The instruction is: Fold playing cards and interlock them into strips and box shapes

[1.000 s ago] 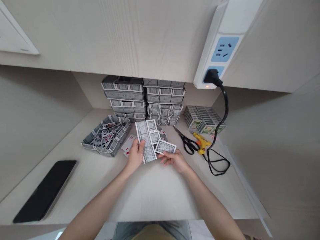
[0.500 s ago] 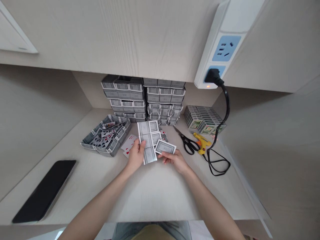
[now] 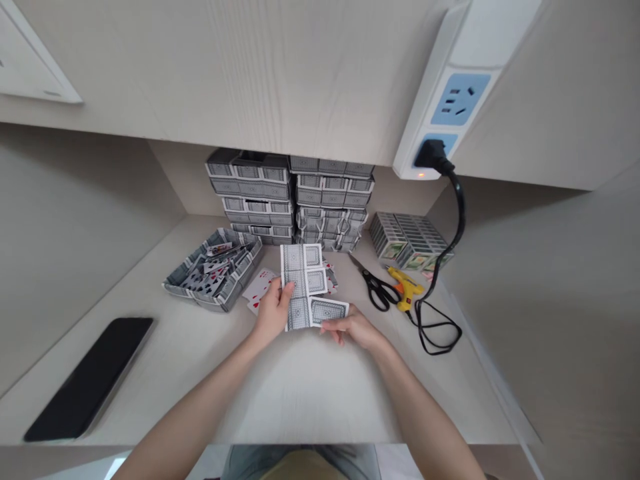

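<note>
My left hand [image 3: 273, 308] is closed on a panel of joined playing cards [image 3: 295, 279], its thumb across the grey patterned backs. Two cards stick out from the panel's right side. In my right hand [image 3: 356, 327] a single playing card [image 3: 329, 311] is pinched, back upward, its left end against the panel's lower right edge. Whether the two are fastened there I cannot tell. Behind the panel lie loose cards [image 3: 330, 275], partly hidden, and face-up cards [image 3: 259, 287] lie to the left of it.
A card-made tray [image 3: 220, 303] of loose cards stands left, with stacked card boxes [image 3: 257, 173] behind. To the right are black scissors [image 3: 379, 290], a yellow glue gun [image 3: 406, 285], its cord and card packs [image 3: 407, 240]. A phone [image 3: 90, 380] lies front left; a power strip [image 3: 453, 100] hangs above.
My right hand has brought the single card down and turned it level, against the panel's lower right edge. The panel in my left hand has become more upright.
</note>
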Demonstrator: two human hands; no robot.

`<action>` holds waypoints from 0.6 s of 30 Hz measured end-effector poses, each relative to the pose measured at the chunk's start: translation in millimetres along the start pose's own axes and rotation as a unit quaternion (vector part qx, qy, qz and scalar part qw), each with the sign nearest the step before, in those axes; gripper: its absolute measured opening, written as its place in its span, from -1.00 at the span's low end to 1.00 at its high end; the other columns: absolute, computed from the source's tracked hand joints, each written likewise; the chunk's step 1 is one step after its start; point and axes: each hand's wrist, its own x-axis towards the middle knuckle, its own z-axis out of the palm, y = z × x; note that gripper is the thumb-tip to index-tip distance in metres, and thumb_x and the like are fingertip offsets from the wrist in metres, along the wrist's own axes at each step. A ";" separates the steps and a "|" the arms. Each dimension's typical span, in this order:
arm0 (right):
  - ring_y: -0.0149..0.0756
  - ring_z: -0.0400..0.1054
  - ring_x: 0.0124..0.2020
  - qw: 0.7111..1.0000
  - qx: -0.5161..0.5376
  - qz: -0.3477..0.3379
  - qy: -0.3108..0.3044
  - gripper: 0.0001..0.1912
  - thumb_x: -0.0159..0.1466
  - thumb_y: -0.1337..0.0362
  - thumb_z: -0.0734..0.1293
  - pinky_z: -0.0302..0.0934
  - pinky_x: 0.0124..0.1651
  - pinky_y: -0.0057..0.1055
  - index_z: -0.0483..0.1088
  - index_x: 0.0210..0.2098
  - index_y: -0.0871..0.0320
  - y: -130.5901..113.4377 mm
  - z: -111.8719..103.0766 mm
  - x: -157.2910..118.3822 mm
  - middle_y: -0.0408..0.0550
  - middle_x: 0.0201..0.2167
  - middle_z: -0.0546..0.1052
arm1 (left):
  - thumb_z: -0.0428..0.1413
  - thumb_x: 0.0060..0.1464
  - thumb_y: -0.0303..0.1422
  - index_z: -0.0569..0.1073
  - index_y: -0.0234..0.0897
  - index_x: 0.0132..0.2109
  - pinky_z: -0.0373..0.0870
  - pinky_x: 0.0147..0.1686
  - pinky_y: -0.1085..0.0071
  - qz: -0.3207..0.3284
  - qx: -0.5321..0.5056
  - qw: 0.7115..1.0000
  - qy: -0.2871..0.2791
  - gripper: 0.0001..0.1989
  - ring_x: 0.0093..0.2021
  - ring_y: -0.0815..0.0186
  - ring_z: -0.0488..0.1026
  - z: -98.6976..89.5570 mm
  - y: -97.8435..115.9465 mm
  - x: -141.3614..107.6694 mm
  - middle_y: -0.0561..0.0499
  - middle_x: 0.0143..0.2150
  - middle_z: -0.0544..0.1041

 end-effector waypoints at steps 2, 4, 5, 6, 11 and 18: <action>-0.53 0.11 -0.78 1.000 0.002 0.010 -0.013 -0.78 -0.02 0.21 0.41 0.00 -0.73 -0.57 0.46 -0.55 0.29 1.4 -2.0 0.9 -0.22 -0.82 0.31 | -0.10 0.09 -0.13 0.33 -0.28 -0.15 0.29 -0.30 0.39 0.001 0.013 1.000 -0.002 -0.66 -0.32 0.28 0.39 -0.2 1.1 -0.8 -0.03 -0.32 0.48; -0.55 0.08 -0.80 1.000 0.007 0.017 -0.022 -0.77 -0.04 0.21 0.41 -0.04 -0.75 -0.58 0.45 -0.56 0.30 1.5 -3.3 1.1 -0.23 -0.83 0.29 | -0.11 0.10 -0.13 0.33 -0.28 -0.16 0.28 -0.32 0.40 0.003 0.024 1.000 -0.004 -0.67 -0.35 0.29 0.39 -0.3 2.0 -1.3 -0.01 -0.36 0.47; -0.56 0.07 -0.80 0.999 0.009 0.022 -0.027 -0.77 -0.04 0.21 0.42 -0.07 -0.76 -0.59 0.45 -0.56 0.31 1.0 -3.6 0.9 -0.24 -0.83 0.29 | -0.11 0.10 -0.13 0.33 -0.28 -0.16 0.28 -0.33 0.40 0.005 0.028 1.000 -0.006 -0.67 -0.36 0.29 0.39 -0.2 2.4 -1.5 -0.01 -0.38 0.47; -0.56 0.06 -0.80 0.999 0.011 0.026 -0.030 -0.78 -0.05 0.22 0.42 -0.08 -0.76 -0.59 0.45 -0.57 0.31 0.3 -3.8 0.5 -0.24 -0.83 0.28 | -0.12 0.10 -0.13 0.33 -0.28 -0.16 0.28 -0.34 0.41 0.007 0.033 0.999 -0.008 -0.67 -0.37 0.29 0.39 -0.2 2.7 -1.6 0.00 -0.39 0.47; -0.57 0.02 -0.82 0.997 -0.001 0.051 -0.050 -0.77 -0.04 0.21 0.40 -0.17 -0.78 -0.58 0.43 -0.57 0.30 -5.3 -4.2 -2.5 -0.26 -0.84 0.26 | -0.13 0.10 -0.13 0.31 -0.27 -0.19 0.26 -0.42 0.43 0.004 0.081 0.997 -0.020 -0.68 -0.44 0.31 0.38 -0.7 5.9 -3.1 0.02 -0.43 0.46; -0.59 -0.08 -0.84 0.995 -0.019 0.063 -0.076 -0.75 -0.03 0.19 0.39 -0.24 -0.77 -0.54 0.42 -0.57 0.31 -9.7 -5.6 -5.0 -0.29 -0.88 0.19 | -0.13 0.09 -0.16 0.29 -0.26 -0.22 0.25 -0.44 0.45 0.018 0.105 0.994 -0.027 -0.73 -0.42 0.32 0.38 -1.7 10.1 -5.2 0.02 -0.40 0.48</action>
